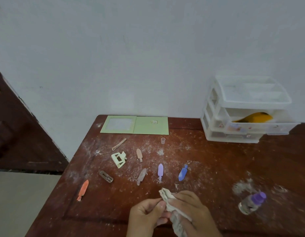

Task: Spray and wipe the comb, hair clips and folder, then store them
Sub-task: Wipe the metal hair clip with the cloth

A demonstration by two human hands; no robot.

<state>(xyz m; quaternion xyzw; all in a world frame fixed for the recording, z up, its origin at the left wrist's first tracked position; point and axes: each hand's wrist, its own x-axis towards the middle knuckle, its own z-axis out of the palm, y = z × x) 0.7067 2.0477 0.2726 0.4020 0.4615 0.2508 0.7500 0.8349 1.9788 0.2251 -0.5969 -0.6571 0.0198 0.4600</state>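
While both hands point(167, 212) grip 1 cloth point(172, 202), approx. 8 clips point(160, 170) lie scattered.

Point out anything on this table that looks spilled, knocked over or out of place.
White powder is smeared across the table, thickest left of the spray bottle. The bottle's clear cap stands apart near the green folder. Two drawers of the organizer are pulled out.

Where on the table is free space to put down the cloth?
Bare wood lies between the blue clip and the drawer unit, and behind the spray bottle. The left-centre, from the orange clip to the purple clip, is crowded.
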